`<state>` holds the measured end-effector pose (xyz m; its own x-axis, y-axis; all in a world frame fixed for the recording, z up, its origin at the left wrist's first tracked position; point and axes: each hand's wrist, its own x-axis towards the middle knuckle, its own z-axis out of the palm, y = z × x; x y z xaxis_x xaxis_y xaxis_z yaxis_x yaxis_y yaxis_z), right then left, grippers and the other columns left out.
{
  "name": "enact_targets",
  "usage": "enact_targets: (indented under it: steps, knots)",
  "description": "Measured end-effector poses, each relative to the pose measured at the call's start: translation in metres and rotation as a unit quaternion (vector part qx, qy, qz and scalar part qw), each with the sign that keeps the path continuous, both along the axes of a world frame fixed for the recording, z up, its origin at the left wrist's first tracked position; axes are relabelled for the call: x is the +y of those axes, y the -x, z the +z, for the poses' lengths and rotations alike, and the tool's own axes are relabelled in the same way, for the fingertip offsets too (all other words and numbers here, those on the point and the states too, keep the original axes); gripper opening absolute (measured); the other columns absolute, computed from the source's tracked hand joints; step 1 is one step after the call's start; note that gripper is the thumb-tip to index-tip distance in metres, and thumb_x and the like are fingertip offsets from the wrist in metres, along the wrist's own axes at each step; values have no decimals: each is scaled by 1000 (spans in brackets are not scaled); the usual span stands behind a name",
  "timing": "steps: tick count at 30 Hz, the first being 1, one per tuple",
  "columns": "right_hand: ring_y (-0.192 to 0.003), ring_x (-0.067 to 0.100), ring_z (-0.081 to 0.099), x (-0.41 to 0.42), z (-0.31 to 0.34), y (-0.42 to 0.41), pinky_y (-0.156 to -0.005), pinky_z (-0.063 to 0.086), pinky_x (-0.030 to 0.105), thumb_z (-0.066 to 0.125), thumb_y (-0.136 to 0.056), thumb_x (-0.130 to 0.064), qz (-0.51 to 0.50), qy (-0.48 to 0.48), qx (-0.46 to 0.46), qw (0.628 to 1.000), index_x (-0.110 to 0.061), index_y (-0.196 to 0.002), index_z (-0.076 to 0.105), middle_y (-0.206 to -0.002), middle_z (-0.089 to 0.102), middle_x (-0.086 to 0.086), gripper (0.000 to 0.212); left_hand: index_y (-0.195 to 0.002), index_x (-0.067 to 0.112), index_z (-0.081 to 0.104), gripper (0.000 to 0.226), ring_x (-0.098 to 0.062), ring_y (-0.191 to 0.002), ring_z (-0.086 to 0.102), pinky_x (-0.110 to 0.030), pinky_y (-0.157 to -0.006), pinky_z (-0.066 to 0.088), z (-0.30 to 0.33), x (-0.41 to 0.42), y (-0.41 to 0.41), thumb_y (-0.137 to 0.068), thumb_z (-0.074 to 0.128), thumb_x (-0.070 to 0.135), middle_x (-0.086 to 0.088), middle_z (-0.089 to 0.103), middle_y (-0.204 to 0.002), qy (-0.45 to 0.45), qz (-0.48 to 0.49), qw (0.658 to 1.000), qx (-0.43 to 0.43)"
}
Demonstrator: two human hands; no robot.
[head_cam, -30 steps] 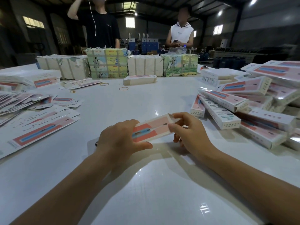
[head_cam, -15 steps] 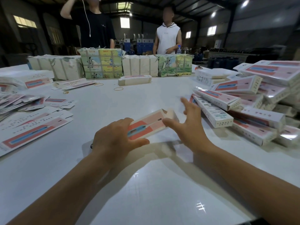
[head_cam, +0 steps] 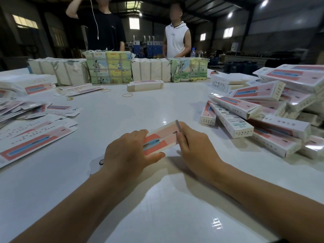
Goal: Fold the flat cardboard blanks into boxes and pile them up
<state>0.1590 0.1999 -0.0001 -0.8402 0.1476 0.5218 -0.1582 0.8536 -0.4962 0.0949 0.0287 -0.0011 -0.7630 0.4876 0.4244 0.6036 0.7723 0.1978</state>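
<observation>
A long pink, red and blue printed box is held just above the white table in front of me. My left hand grips its near end, thumb underneath and fingers over the top. My right hand is at its far end, fingers wrapped over the end flap. Flat printed blanks lie spread on the left. A heap of folded boxes is piled on the right.
Wrapped bundles line the table's far side, with one folded box and rubber bands before them. Two persons stand behind the table. More stacked blanks sit at the far left.
My right hand, spread open off the box's end half a second ago, has come back onto the end flap. The left hand has kept its grip.
</observation>
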Motion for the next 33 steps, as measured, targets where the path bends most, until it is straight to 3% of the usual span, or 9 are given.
enact_targets:
  steps: [2, 4, 6, 9, 13, 17, 23, 28, 33]
  knots:
    - [-80, 19, 58, -3, 1, -1, -70, 49, 28, 37, -101, -25, 20, 64, 6, 998, -12, -112, 55, -91, 65, 5, 25, -125, 25, 47, 74, -9, -80, 51, -24, -74, 51, 0, -1, 0, -69, 48, 72, 6, 59, -117, -13, 3, 1000, 3]
    - [-87, 19, 62, -4, 6, -1, -73, 54, 22, 39, -102, -30, 65, 249, -10, 966, -14, -107, 64, -93, 68, 6, 30, -129, 24, 45, 73, -10, -83, 51, -25, -74, 49, -1, -2, 1, -72, 53, 69, 5, 58, -119, -31, 3, 999, 7]
    - [-96, 21, 66, 0, 10, 3, -82, 57, 29, 43, -100, -30, 101, 419, -40, 902, -17, -102, 69, -96, 71, 8, 30, -133, 22, 45, 73, -14, -89, 56, -29, -74, 50, -1, -3, 1, -74, 59, 64, 2, 59, -121, -49, -4, 999, 22]
    - [-100, 24, 66, 6, 12, 6, -87, 56, 36, 51, -96, -15, 119, 503, -53, 855, -10, -118, 65, -104, 71, 9, 26, -136, 19, 46, 76, -24, -92, 59, -36, -74, 49, -1, -1, -1, -74, 67, 57, -4, 61, -119, -42, -15, 997, 63]
    - [-97, 23, 69, 7, 9, 6, -82, 57, 31, 54, -93, -4, 121, 484, -10, 867, -5, -121, 63, -108, 70, 11, 30, -140, 21, 40, 78, -22, -96, 57, -34, -80, 47, 0, 2, -1, -75, 63, 59, -2, 58, -124, -23, -21, 997, 74]
    - [-90, 19, 70, 7, 8, 4, -76, 57, 26, 45, -97, -5, 134, 434, 6, 891, -28, -89, 72, -89, 75, 1, 36, -138, 20, 44, 75, -23, -92, 59, -35, -78, 49, 1, 2, -5, -75, 66, 55, -4, 60, -122, -34, -31, 996, 71]
    - [-88, 14, 71, 7, 10, 3, -70, 56, 21, 44, -99, -11, 153, 415, -10, 897, -39, -71, 75, -84, 75, -4, 51, -135, 17, 49, 75, -25, -87, 61, -39, -76, 51, 2, -2, -6, -72, 69, 55, -7, 63, -118, -19, -31, 996, 79]
    - [-94, 18, 69, 12, 8, 9, -77, 58, 27, 47, -98, -8, 136, 448, -48, 882, -27, -125, 58, -102, 72, -2, 35, -121, 9, 61, 73, -29, -71, 64, -41, -63, 54, 1, -1, -7, -67, 58, 58, -12, 69, -102, 14, -33, 995, 94]
    - [-94, 15, 68, 14, 6, 10, -81, 57, 29, 43, -98, -1, 128, 438, -61, 888, -19, -132, 55, -91, 71, -19, 40, -115, 6, 63, 73, -29, -64, 64, -41, -57, 54, 1, 0, -9, -64, 57, 58, -13, 70, -96, 28, -29, 995, 96]
